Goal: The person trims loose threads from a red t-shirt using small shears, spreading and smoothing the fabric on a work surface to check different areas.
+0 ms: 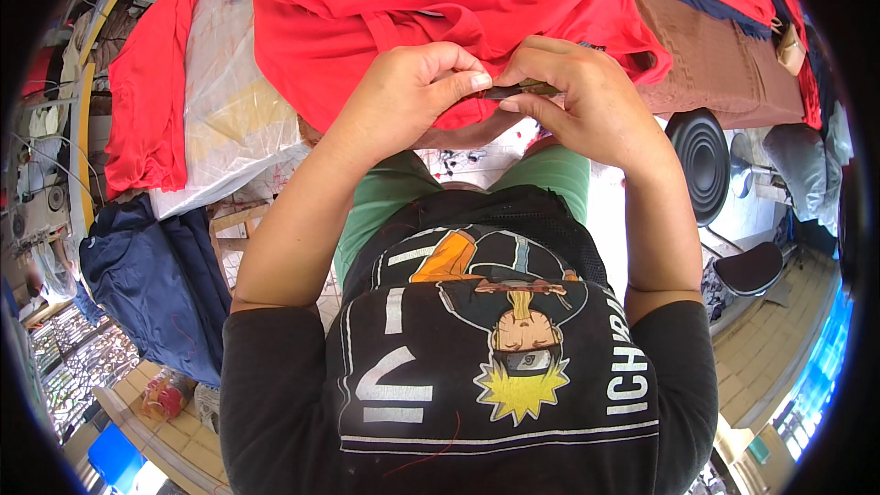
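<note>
Red garment (440, 0), crumpled, pinched at its hem by both hands' fingers (477, 81).

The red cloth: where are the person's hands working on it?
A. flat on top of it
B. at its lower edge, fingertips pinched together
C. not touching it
B: the left hand and right hand pinch together at the lower edge of the red cloth.

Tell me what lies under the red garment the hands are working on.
Under the red garment, only the person's green-clad lap shows near its lower edge. Both hands, left hand and right hand, pinch its edge; whatever supports it farther up is covered.
</note>
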`<state>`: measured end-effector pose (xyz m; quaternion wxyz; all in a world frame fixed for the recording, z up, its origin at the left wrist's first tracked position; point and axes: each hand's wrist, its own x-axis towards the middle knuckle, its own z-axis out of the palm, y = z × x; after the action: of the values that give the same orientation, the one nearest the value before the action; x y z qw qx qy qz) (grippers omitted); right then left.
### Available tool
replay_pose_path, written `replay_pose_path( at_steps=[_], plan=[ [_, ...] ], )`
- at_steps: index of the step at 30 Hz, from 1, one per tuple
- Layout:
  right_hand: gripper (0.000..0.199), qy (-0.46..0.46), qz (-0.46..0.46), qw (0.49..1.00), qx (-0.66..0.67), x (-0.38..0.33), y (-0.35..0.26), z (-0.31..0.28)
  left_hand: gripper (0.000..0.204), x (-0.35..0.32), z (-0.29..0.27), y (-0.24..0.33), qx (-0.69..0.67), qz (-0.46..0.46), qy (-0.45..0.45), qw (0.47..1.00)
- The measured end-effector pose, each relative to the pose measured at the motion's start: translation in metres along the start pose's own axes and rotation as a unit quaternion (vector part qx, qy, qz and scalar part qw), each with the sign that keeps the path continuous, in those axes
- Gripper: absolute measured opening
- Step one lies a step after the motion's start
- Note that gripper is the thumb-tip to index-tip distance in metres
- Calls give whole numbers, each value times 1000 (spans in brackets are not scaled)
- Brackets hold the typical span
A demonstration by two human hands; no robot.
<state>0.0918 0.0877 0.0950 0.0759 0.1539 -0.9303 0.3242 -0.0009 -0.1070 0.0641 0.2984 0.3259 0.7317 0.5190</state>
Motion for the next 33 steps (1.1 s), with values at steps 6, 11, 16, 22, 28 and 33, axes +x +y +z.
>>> replay_pose_path(
  at_steps=[6, 11, 16, 22, 28, 33],
  plan=[
    [17, -18, -11, 1000, -2, -2, 1, -1, 20, -1, 4, 3, -53, -34, 3, 998],
    [18, 0, 26, 999, 31, -7, 2, -15, 42, -14, -28, 31, 110, 223, -41, 968],
    [23, 65, 53, 994, 64, -14, 5, -28, 49, -38, -69, 50, 67, 338, 19, 938],
    [25, 67, 90, 989, 95, -10, 10, -7, 36, -45, -46, 35, 27, 154, 93, 983],
    [22, 39, 148, 979, 136, -6, 23, 36, 18, -32, -8, -12, 340, 93, 96, 931],
    [25, 36, 202, 959, 196, -8, 30, 61, 23, -23, 11, -31, 271, 61, 120, 953]
  ],
)
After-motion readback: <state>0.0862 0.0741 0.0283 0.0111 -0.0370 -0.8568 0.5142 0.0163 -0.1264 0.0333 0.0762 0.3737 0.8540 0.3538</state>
